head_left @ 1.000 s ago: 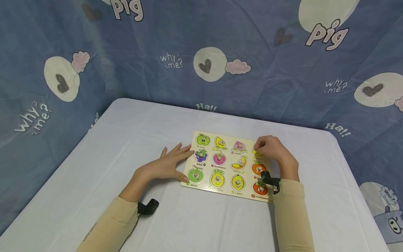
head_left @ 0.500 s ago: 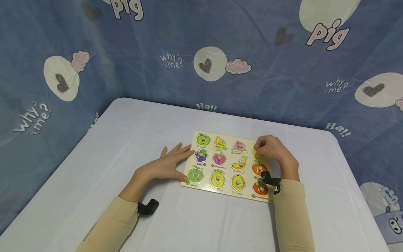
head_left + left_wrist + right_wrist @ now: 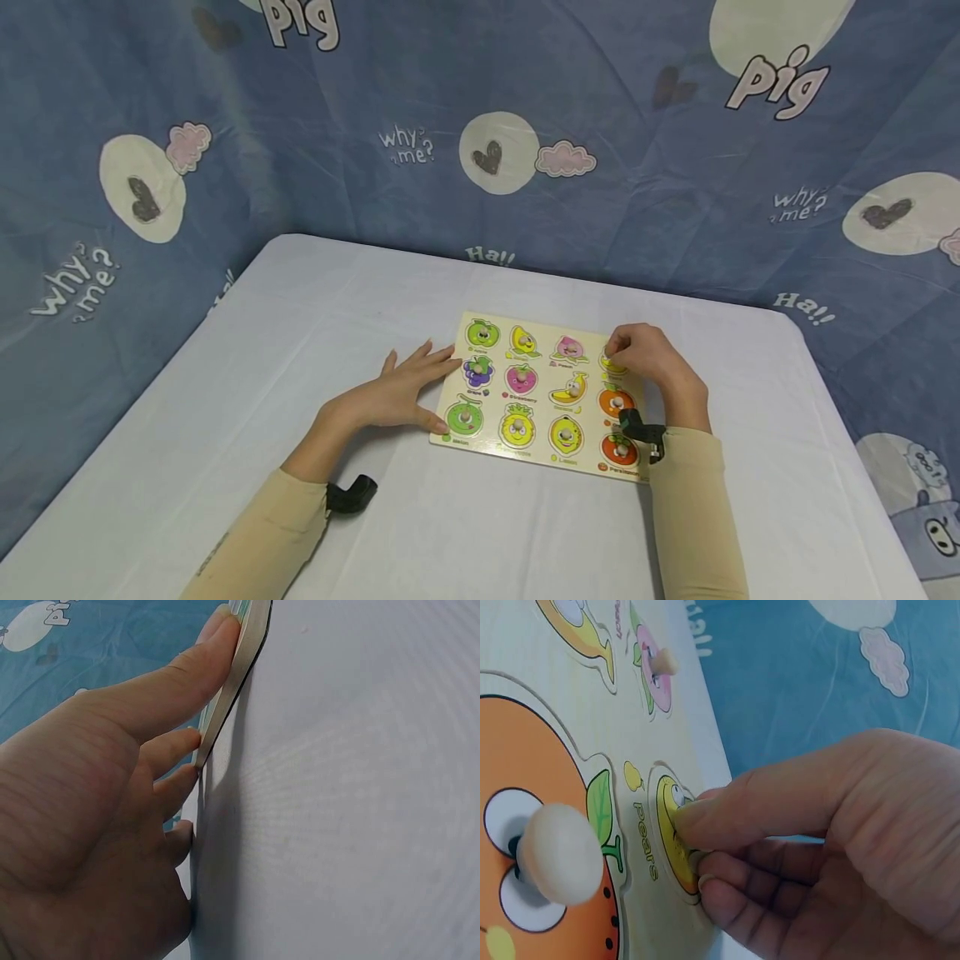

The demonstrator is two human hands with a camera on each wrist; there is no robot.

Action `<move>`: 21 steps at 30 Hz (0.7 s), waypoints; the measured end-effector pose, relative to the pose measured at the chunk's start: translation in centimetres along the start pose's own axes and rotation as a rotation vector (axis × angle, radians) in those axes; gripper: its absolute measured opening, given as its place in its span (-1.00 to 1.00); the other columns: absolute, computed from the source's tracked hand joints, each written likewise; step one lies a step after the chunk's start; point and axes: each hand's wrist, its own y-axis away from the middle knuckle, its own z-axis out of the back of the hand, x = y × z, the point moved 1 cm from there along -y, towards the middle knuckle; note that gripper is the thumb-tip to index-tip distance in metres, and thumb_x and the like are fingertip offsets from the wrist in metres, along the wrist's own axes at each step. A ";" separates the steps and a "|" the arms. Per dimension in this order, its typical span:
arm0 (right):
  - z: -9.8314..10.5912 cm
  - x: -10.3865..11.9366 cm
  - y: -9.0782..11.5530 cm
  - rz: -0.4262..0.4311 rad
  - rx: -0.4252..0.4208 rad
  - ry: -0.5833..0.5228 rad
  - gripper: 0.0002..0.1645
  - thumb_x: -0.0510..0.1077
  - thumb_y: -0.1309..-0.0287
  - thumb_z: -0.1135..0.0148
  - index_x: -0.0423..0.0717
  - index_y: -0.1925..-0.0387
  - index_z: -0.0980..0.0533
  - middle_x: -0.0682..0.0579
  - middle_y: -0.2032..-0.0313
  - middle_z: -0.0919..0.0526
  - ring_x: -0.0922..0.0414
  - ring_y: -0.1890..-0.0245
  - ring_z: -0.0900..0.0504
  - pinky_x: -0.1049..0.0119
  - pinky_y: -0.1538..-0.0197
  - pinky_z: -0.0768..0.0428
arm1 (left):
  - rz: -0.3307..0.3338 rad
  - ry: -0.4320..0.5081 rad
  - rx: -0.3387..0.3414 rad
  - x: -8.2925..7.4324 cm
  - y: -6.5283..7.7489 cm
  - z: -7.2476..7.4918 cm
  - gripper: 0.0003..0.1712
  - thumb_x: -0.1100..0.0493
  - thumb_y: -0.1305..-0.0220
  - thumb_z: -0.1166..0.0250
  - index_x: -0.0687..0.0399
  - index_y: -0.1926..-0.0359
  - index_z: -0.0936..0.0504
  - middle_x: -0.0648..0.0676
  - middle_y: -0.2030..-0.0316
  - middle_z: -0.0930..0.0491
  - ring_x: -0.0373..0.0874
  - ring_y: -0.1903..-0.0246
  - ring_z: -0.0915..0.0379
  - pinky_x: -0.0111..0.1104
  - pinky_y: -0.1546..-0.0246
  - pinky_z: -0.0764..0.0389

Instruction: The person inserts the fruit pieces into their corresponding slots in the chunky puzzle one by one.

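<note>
A wooden fruit puzzle board [image 3: 544, 375] lies on the white table, with knobbed fruit pieces in its cut-outs. My left hand [image 3: 390, 398] rests at its left edge, fingers spread and thumb on the lower left corner; the left wrist view shows the thumb [image 3: 180, 682] on the board's top and fingers at the side. At the upper right corner, my right hand [image 3: 652, 357] pinches the yellow pear piece [image 3: 670, 817] between thumb and fingers. The pear piece sits in its cut-out, its knob hidden by the fingers. Beside it is the orange piece [image 3: 547, 772] with a round knob.
White cloth [image 3: 450, 533] covers the table around the board. A blue patterned curtain [image 3: 375, 192] hangs behind the table's far edge. Black wrist cameras [image 3: 352, 494] sit on both wrists, the right one above the board's right side.
Both hands and the board keep their places. The head view has shifted very slightly; nothing else visibly differs.
</note>
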 end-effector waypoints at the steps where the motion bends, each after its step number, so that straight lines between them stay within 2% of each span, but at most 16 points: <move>1: 0.0 0.0 0.0 -0.008 -0.004 0.001 -0.90 -0.26 -0.08 -0.20 -0.14 0.34 -0.61 -0.05 0.32 -0.60 0.03 0.30 -0.48 0.26 0.23 -0.45 | -0.002 0.000 -0.001 0.0 0.0 0.0 0.27 -0.31 0.17 -0.55 -0.27 -0.55 -0.11 -0.07 -0.59 0.09 0.05 -0.60 0.48 0.33 -0.43 0.50; 7: -0.3 0.0 -0.1 -0.009 -0.031 -0.004 -0.88 -0.21 -0.12 -0.22 -0.15 0.30 -0.61 -0.06 0.30 -0.62 0.03 0.29 -0.48 0.25 0.21 -0.46 | -0.010 0.001 -0.005 0.5 0.0 0.1 0.27 -0.33 0.17 -0.54 -0.28 -0.55 -0.10 -0.08 -0.59 0.09 0.08 -0.60 0.47 0.34 -0.42 0.50; 13: -1.3 0.7 -0.2 0.006 -0.045 -0.062 -0.82 -0.14 -0.22 -0.22 -0.14 0.22 -0.61 -0.09 0.23 -0.64 0.01 0.23 -0.51 0.21 0.12 -0.50 | 0.003 0.000 -0.011 0.9 0.5 0.5 0.26 -0.31 0.17 -0.55 -0.27 -0.54 -0.12 -0.06 -0.59 0.07 0.09 -0.60 0.44 0.35 -0.42 0.48; 21: -2.1 1.0 -0.4 0.014 -0.114 -0.068 -0.76 -0.07 -0.34 -0.13 -0.13 0.15 -0.62 -0.12 0.15 -0.67 -0.01 0.18 -0.53 0.15 0.06 -0.52 | -0.001 -0.004 -0.017 0.8 0.6 0.8 0.24 -0.33 0.15 -0.53 -0.23 -0.54 -0.15 -0.02 -0.59 0.05 0.12 -0.60 0.41 0.38 -0.42 0.44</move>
